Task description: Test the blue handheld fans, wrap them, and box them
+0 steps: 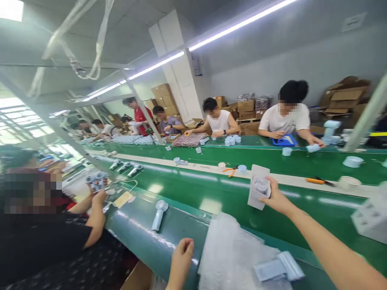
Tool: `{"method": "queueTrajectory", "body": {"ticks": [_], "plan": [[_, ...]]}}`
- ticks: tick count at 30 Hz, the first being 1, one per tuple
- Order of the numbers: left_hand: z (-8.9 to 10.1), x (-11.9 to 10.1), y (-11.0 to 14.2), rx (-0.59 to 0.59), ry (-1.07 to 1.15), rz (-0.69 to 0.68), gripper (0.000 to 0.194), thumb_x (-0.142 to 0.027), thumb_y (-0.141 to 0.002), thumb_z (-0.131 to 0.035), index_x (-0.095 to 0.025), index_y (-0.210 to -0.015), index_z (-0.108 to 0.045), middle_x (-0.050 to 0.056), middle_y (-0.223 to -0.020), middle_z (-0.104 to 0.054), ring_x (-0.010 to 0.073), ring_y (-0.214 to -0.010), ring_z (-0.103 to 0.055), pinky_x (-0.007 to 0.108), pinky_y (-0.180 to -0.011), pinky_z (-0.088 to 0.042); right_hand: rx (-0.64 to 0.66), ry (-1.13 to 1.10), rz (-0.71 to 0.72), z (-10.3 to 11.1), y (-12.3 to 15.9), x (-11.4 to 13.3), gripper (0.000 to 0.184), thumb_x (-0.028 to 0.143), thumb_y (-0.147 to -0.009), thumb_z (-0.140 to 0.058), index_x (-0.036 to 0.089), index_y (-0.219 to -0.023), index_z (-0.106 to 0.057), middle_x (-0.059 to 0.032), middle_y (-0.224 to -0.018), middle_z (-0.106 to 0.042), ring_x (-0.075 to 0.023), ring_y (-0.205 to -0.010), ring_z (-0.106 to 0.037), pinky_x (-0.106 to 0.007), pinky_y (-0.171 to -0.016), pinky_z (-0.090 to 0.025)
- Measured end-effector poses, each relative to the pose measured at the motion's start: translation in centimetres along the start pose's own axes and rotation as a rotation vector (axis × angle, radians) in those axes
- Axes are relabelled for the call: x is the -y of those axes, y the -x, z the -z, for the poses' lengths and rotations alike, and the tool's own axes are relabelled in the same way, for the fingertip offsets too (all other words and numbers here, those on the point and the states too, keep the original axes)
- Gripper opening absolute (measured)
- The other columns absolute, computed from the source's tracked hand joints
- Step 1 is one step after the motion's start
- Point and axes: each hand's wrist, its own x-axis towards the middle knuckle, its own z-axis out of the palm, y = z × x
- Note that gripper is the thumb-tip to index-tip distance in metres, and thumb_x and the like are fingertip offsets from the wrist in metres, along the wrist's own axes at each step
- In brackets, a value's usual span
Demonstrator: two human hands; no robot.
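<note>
My right hand (276, 197) reaches out over the green belt and grips a small white box (254, 203). A whitish round part (260, 184) shows in the box's open side. Near the bench edge, my left hand (183, 251) is closed, its fingertips pressed together, and nothing shows in it. On the bench beyond it lies a light blue handheld fan (157, 215) with a round head. Between my hands, a pile of translucent plastic bags (223, 249) spreads over the bench, with light blue parts (279, 268) on its right side.
Several fan bodies (133, 170) ride the green belt (187, 189) at left. Orange-handled pliers (232, 171) and an orange cutter (317, 181) lie on the white divider. White foam (371, 215) stands at right. A co-worker (45, 241) sits close on my left; others work across the line.
</note>
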Motion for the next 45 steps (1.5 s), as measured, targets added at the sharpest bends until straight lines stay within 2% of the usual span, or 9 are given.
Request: {"method": "queueTrajectory", "body": {"ticks": [6, 13, 16, 19, 23, 28, 31, 34, 45], "plan": [[7.9, 10.1, -10.6, -0.263, -0.129, 0.351, 0.047, -0.037, -0.081, -0.045, -0.001, -0.111, -0.052, 0.029, -0.115, -0.059, 0.0376, -0.118, -0.052, 0.047, -0.096, -0.042, 0.005, 0.096, -0.084, -6.0, -3.5, -4.3, 0.091, 0.035, -0.065, -0.063, 0.017, -0.139, -0.014, -0.0202, -0.128, -0.051, -0.0302, -0.103, -0.06, -0.047, -0.092, -0.044], [8.3, 12.9, -16.2, -0.165, 0.026, 0.405, 0.018, -0.034, -0.072, -0.056, -0.015, -0.071, -0.058, 0.016, -0.07, -0.067, 0.0393, -0.087, -0.066, 0.047, -0.078, -0.049, -0.281, 0.104, -0.115, -4.3, 0.1, -0.6, 0.086, 0.05, -0.064, -0.067, 0.02, -0.137, -0.032, -0.0191, -0.136, -0.044, -0.0353, -0.121, -0.047, -0.039, -0.079, -0.053], [5.9, 10.9, -13.7, -0.096, 0.154, 0.332, 0.027, -0.044, -0.077, -0.051, -0.019, -0.066, -0.054, 0.009, -0.063, -0.065, 0.0289, -0.072, -0.068, 0.038, -0.067, -0.052, -0.424, 0.014, -0.345, -5.2, 5.0, 3.5, 0.049, 0.058, -0.071, -0.06, 0.019, -0.099, -0.062, -0.0112, -0.088, -0.066, -0.0257, -0.079, -0.063, -0.034, -0.062, -0.053], [1.2, 7.0, -7.4, 0.053, 0.552, 0.288, 0.037, -0.055, -0.069, -0.062, -0.019, -0.072, -0.055, 0.005, -0.065, -0.065, 0.0195, -0.059, -0.064, 0.029, -0.053, -0.048, -0.106, -0.408, -0.601, -9.0, 10.1, 7.4, 0.05, 0.066, -0.072, -0.057, 0.017, -0.079, -0.066, -0.0032, -0.062, -0.06, -0.0153, -0.051, -0.054, -0.029, -0.048, -0.046], [-6.5, 0.6, 3.7, 0.621, 1.0, 0.33, 0.051, -0.065, -0.058, -0.071, -0.02, -0.074, -0.054, 0.0, -0.056, -0.059, 0.0142, -0.045, -0.056, 0.024, -0.043, -0.039, -0.018, -1.039, -0.718, -12.8, 14.6, 10.5, 0.049, 0.055, -0.066, -0.073, 0.018, -0.098, -0.066, -0.0095, -0.098, -0.069, -0.02, -0.086, -0.065, -0.035, -0.078, -0.051], [-11.5, -3.9, 9.9, 1.126, 0.586, -0.2, 0.055, -0.061, -0.062, -0.07, -0.019, -0.094, -0.055, 0.005, -0.081, -0.064, 0.0168, -0.065, -0.06, 0.027, -0.058, -0.045, -0.257, -1.232, -0.703, -8.6, 19.2, 11.5, 0.04, 0.037, -0.063, -0.082, 0.015, -0.094, -0.068, -0.0084, -0.099, -0.071, -0.0183, -0.088, -0.066, -0.032, -0.085, -0.049], [-12.8, -4.3, 9.3, 1.018, -0.209, -0.613, 0.029, -0.032, -0.074, -0.063, -0.016, -0.098, -0.06, 0.014, -0.113, -0.061, 0.0279, -0.103, -0.056, 0.036, -0.085, -0.043, -0.323, -1.3, -0.735, -4.4, 22.2, 11.7, 0.039, 0.041, -0.069, -0.077, 0.012, -0.093, -0.069, -0.0098, -0.096, -0.072, -0.0171, -0.082, -0.067, -0.031, -0.082, -0.051], [-13.5, -4.7, 8.4, 0.934, -0.628, -0.7, 0.03, -0.007, -0.078, -0.043, -0.014, -0.099, -0.064, 0.018, -0.119, -0.059, 0.0308, -0.114, -0.053, 0.04, -0.09, -0.04, -0.345, -1.378, -0.768, -1.4, 24.5, 12.1, 0.041, 0.047, -0.08, -0.065, 0.009, -0.093, -0.069, -0.0106, -0.091, -0.073, -0.0152, -0.075, -0.067, -0.028, -0.076, -0.053], [-4.1, -12.1, 2.6, 0.648, -0.279, -0.51, 0.02, -0.031, -0.07, -0.056, -0.021, -0.055, -0.049, -0.002, -0.055, -0.056, 0.017, -0.06, -0.054, 0.025, -0.058, -0.036, -0.293, -1.5, -0.704, 0.2, 26.9, 10.7, 0.026, 0.032, -0.078, -0.069, 0.009, -0.089, -0.067, -0.0082, -0.079, -0.07, -0.0178, -0.074, -0.066, -0.029, -0.068, -0.053]]}}
